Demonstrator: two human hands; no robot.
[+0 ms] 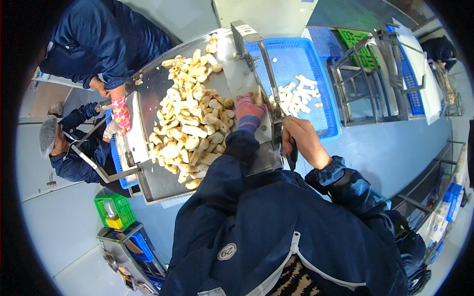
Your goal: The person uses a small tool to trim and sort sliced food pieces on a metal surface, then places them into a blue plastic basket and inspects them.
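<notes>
My left hand (249, 113), in a pink and purple striped glove, holds a mushroom (257, 95) on the metal cutting plate (242, 76), close beside the blade of a hinged lever cutter (268, 66). My bare right hand (304, 138) grips the cutter's black handle (292, 157), which is low at the table's edge. A large heap of whole, brown-stained mushrooms (185, 129) lies left of my gloved hand. Past the blade, pale sliced mushroom pieces (296, 94) lie in a blue perforated crate (331, 107). The blade's cutting edge is hard to make out.
Across the steel table (144, 114), a person in dark blue workwear (100, 40) has a patterned glove (121, 114) near a second cutter (136, 127). Another person in a hair net (50, 135) is beyond. Metal frames (361, 81) stand right; a green crate (115, 211) sits lower left.
</notes>
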